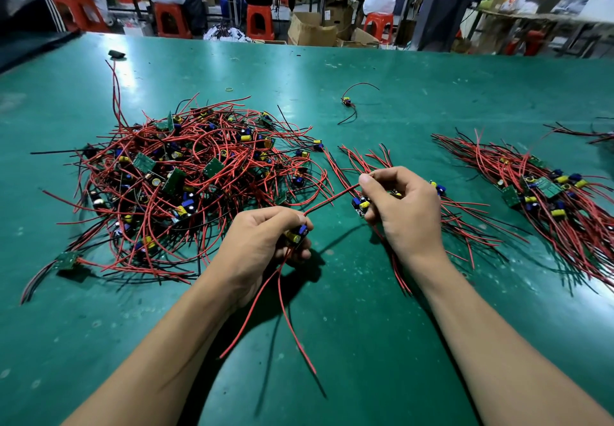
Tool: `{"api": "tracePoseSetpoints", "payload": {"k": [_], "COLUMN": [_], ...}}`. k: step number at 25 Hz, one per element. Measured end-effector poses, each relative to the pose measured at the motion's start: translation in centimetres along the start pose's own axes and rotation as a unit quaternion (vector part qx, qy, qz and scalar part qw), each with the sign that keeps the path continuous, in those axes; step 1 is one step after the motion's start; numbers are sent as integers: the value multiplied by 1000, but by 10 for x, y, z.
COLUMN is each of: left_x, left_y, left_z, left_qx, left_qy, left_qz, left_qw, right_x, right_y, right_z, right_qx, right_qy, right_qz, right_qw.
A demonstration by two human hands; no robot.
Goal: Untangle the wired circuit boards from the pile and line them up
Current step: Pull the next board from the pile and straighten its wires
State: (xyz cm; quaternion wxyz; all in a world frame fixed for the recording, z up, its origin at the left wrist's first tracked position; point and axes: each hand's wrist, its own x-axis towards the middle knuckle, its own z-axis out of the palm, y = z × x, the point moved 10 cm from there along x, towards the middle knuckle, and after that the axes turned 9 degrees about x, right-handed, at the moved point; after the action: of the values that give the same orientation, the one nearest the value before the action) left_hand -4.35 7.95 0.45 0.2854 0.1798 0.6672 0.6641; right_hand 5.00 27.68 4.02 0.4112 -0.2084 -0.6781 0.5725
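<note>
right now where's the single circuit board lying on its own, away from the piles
In the head view the lone circuit board lies on the green table, beyond the right hand and right of the tangled pile.

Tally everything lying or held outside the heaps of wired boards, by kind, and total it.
Held boards: 2 (left-hand board in left hand, right-hand board in right hand)
Lone wired board: 1
Yellow ring: 1
Black object: 1
Total: 5
</note>
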Motion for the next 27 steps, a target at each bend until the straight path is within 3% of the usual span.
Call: {"api": "tracePoseSetpoints", "payload": {"k": [3, 8, 11, 14, 16, 18, 27], "left_x": [0, -2, -2, -1, -1, -1, 3], "left_y": [0, -1, -1, 0, 0, -1, -6], "left_z": [-3, -3, -3, 0, 2, 4, 10], "left_qx": [-18, -16, -23, -23, -18, -29, -28], "left_qy": [11, 19, 22, 11, -1, -13, -80], "left_qz": [-7, -2, 0, 6, 5, -2, -5], "left_qw": [1000, 1000, 999, 1000, 1000, 999, 996], "right_x": [-4, -8, -7, -1, -1, -2, -11], "right_y": [-23, -26, -15, 7, 25, 36, 35], "right_z": [-1, 4, 3, 2, 4, 5, 16], "right_qx": [-142, -226, -180, 8, 182, 266, 264], "right_qy": [8, 23, 25, 5, 10, 19, -19], "right_qz": [-152, -191, -129, 15, 136, 207, 255], "right_qw": [978, 955, 975, 1000, 974, 941, 930]}}
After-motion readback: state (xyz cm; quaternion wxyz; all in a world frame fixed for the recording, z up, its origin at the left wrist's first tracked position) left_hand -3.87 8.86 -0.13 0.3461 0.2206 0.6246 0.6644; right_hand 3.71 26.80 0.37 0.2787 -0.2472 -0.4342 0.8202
